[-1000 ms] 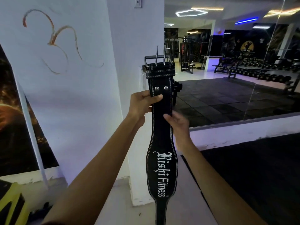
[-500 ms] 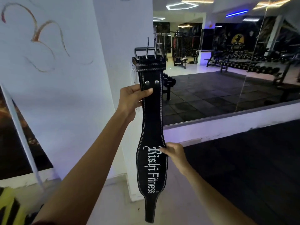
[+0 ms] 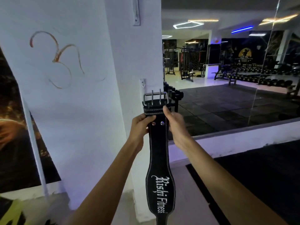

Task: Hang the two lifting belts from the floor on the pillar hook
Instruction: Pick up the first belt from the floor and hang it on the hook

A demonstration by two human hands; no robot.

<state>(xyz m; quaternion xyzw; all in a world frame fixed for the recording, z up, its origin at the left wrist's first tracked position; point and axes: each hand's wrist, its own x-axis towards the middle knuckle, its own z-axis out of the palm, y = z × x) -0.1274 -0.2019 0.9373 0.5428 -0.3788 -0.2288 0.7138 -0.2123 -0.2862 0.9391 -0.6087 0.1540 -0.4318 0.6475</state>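
Just one belt (image 3: 158, 153) (two hands (image 3: 141, 125)).

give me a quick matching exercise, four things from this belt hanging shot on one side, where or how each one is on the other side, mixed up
Column one:
1. left hand
2. right hand
3. buckle
4. wall hook

Column two:
A. fixed to the white pillar, just above and left of the belt's top end
B. metal frame with two prongs pointing up, at the top of the black lifting belt
C. grips the belt's left edge beside the two rivets
D. holds the belt's right edge, thumb up on the stitched loop

Pairs: 1-C, 2-D, 3-B, 4-A
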